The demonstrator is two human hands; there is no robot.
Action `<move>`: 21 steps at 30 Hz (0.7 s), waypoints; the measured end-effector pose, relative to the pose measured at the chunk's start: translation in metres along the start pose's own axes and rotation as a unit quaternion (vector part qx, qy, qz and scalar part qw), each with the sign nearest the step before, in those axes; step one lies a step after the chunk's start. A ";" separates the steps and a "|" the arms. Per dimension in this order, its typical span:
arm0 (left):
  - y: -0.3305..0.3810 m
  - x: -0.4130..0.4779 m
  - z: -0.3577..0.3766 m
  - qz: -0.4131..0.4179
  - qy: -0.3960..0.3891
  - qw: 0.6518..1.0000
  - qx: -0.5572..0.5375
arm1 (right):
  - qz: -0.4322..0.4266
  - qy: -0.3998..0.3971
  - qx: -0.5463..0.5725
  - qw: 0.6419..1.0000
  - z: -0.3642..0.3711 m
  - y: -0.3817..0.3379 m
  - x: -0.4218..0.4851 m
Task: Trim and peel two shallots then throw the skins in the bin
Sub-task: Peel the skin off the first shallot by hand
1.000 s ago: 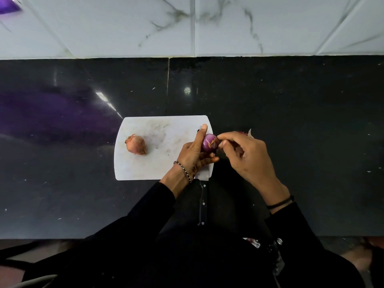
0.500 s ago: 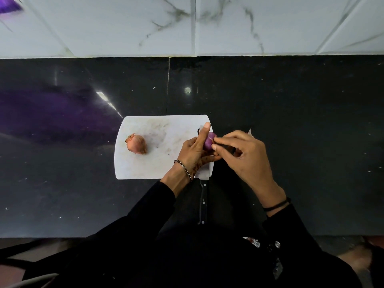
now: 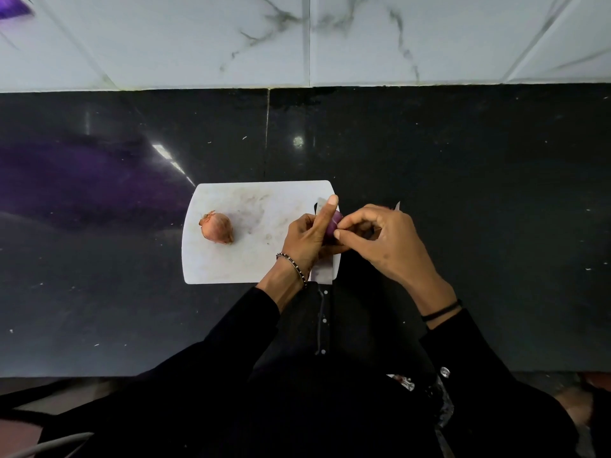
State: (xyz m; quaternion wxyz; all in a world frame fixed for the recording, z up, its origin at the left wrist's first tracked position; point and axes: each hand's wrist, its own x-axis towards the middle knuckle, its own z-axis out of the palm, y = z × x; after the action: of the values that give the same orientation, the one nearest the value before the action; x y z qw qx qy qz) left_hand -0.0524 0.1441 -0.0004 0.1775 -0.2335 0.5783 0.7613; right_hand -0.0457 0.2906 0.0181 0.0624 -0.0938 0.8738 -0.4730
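A purple, mostly peeled shallot (image 3: 333,223) is held over the right edge of the white cutting board (image 3: 251,262). My left hand (image 3: 309,236) grips it, thumb pointing up along its side. My right hand (image 3: 385,239) pinches at the shallot's right side with its fingertips. A second shallot (image 3: 217,227), still in its brown skin, lies on the left part of the board. A knife lies under my hands, its blade (image 3: 322,271) on the board's right edge and its black handle (image 3: 321,322) pointing toward me.
The board sits on a black glossy counter (image 3: 463,193) with small skin flecks scattered on it. A white marbled tiled wall (image 3: 297,41) rises behind. A pale scrap (image 3: 397,205) shows just beyond my right hand. No bin is in view.
My right hand has slid left over the shallot, covering most of it, and its fingertips now pinch at its side. My left hand and the other shallot stay put.
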 end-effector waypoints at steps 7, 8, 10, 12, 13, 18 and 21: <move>-0.005 -0.002 0.002 -0.029 0.008 0.999 -0.019 | -0.047 0.006 -0.053 0.998 0.006 0.003 -0.002; -0.005 -0.003 0.002 -0.034 0.008 0.999 -0.022 | -0.051 0.013 -0.056 0.997 0.006 0.003 -0.002; -0.004 -0.003 0.001 -0.039 0.000 0.999 -0.034 | -0.041 0.035 -0.029 0.998 0.006 0.001 -0.004; -0.002 -0.001 0.000 -0.035 -0.007 0.999 -0.034 | -0.024 0.051 0.012 0.998 0.006 0.000 -0.007; -0.001 -0.001 -0.001 -0.034 -0.009 0.999 -0.033 | -0.024 0.053 0.016 0.998 0.006 0.000 -0.008; -0.004 -0.003 0.000 -0.030 -0.052 0.998 -0.014 | -0.064 0.066 -0.036 0.995 0.007 0.001 -0.010; -0.004 -0.004 0.001 -0.008 -0.068 0.998 -0.008 | -0.058 0.074 -0.026 0.995 0.008 0.001 -0.011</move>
State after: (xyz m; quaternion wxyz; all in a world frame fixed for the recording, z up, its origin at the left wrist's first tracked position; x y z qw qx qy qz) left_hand -0.0470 0.1465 -0.0014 0.2209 -0.1870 0.5570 0.7785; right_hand -0.0330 0.2868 0.0133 -0.0323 -0.1103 0.8813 -0.4583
